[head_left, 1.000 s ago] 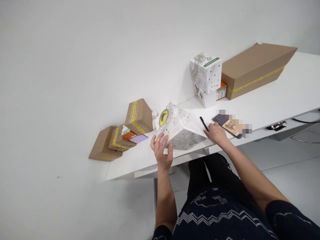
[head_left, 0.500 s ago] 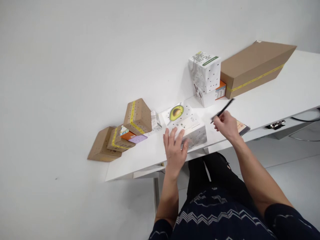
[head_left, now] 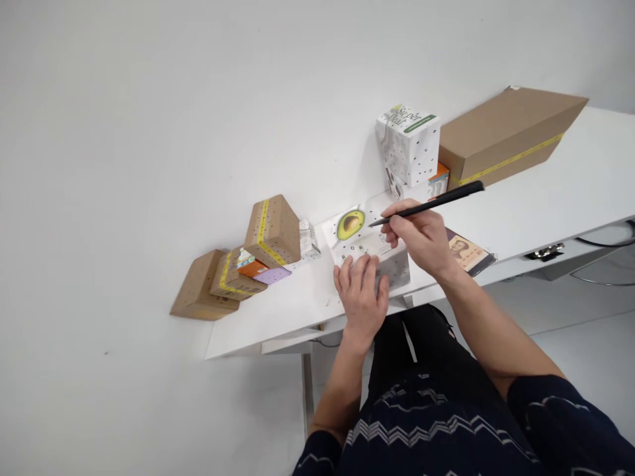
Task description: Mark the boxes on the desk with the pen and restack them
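Left hand (head_left: 363,297) rests, fingers spread, on avocado box (head_left: 367,243); right hand (head_left: 421,238), nearer box's picture (head_left: 350,225), pinches black pen (head_left: 449,199), tip picture-ward (contact unclear from here), shaft slanting rightward.

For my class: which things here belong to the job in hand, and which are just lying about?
Seemingly in the job:
black pen, in the right hand
avocado-print white box, under the left hand

Apparently just lying about:
phone, beside the right wrist
long brown box
white stacked boxes beside it
three brown boxes, far left
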Tool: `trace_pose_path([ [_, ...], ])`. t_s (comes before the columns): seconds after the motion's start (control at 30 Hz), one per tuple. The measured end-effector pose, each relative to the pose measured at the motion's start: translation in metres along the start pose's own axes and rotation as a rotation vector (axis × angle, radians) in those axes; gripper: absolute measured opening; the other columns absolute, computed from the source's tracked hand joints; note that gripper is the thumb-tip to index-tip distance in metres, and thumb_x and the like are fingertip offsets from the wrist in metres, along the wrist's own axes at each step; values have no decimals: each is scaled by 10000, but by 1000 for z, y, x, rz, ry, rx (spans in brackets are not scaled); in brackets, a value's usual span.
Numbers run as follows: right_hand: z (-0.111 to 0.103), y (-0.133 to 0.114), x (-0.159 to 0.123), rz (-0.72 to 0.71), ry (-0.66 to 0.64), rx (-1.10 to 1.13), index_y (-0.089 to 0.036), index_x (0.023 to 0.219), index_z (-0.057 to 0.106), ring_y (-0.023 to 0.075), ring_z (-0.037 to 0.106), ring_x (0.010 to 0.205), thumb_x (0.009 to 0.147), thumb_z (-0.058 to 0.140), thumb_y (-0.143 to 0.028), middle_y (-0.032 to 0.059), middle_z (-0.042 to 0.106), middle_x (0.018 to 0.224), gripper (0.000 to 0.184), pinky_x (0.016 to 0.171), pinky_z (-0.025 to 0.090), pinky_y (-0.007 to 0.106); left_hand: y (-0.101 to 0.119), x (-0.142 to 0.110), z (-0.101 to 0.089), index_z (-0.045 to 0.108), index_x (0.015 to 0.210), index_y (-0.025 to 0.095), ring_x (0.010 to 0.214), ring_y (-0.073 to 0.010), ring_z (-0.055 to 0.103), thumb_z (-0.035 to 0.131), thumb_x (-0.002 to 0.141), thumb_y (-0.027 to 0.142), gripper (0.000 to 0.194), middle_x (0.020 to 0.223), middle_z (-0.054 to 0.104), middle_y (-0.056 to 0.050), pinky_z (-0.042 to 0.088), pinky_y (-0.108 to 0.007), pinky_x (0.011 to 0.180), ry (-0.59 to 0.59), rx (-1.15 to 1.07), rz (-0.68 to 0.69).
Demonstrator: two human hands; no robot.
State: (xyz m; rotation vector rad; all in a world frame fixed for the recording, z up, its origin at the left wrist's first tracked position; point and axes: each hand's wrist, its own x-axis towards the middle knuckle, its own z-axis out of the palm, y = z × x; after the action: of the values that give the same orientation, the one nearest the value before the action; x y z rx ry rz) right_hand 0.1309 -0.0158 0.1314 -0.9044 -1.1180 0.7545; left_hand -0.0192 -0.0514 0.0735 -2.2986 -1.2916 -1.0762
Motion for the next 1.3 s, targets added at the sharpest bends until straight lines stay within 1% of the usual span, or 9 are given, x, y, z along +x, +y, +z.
trace_pose_path([
  [0.1, 9, 5, 6, 1, -55, -157, -181, 798, 561, 89, 517, 502, 792, 533, -243, -36, 554, 585, 69, 491, 411, 216, 0, -2, 7, 637, 1130, 176, 1188, -248, 493, 564, 864, 253, 286, 1128, 676, -80, 225, -444, 1110, 61, -11, -27],
  [0.23, 14, 9, 7, 2, -77, -368, -188, 733, 508, 81, 441, 470, 797, 510, -250, -57, 477, 516, 89, 498, 355, 216, -1, -2, 10, 647, 1098, 177, 1158, -239, 507, 556, 870, 246, 254, 1093, 688, -76, 223, -429, 1102, 93, -28, -32],
  [0.37, 15, 8, 5, -23, -100, -481, -190, 730, 505, 80, 400, 457, 786, 494, -235, -66, 439, 490, 73, 505, 330, 216, -1, -2, 11, 646, 1089, 177, 1140, -234, 515, 569, 857, 220, 248, 1085, 691, -70, 224, -419, 1097, 110, -28, -26],
  [0.6, 16, 8, 7, -8, -153, -557, -193, 704, 504, 91, 410, 472, 783, 471, -235, -55, 447, 495, 95, 517, 318, 219, -4, -3, 12, 645, 1100, 189, 1138, -227, 516, 564, 852, 206, 261, 1096, 689, -61, 214, -412, 1105, 105, -32, -29],
  [0.9, 17, 9, 7, -52, -218, -607, -196, 703, 486, 81, 364, 463, 782, 470, -208, -64, 433, 505, 82, 530, 295, 222, -3, -4, 13, 649, 1101, 199, 1133, -222, 524, 540, 858, 210, 267, 1084, 691, -62, 218, -407, 1108, 110, -17, -37],
  [1.17, 16, 10, 8, -53, -216, -602, -201, 710, 494, 90, 366, 463, 788, 463, -211, -61, 438, 510, 85, 531, 298, 229, -4, -4, 14, 658, 1098, 209, 1151, -225, 517, 513, 870, 222, 270, 1094, 684, -68, 210, -416, 1112, 76, -24, -62],
  [1.3, 15, 11, 9, -63, -232, -606, -201, 706, 492, 89, 371, 458, 799, 462, -228, -61, 441, 506, 102, 524, 297, 230, -4, -5, 15, 657, 1101, 209, 1152, -223, 515, 525, 863, 218, 273, 1095, 685, -68, 209, -416, 1113, 84, -26, -61],
])
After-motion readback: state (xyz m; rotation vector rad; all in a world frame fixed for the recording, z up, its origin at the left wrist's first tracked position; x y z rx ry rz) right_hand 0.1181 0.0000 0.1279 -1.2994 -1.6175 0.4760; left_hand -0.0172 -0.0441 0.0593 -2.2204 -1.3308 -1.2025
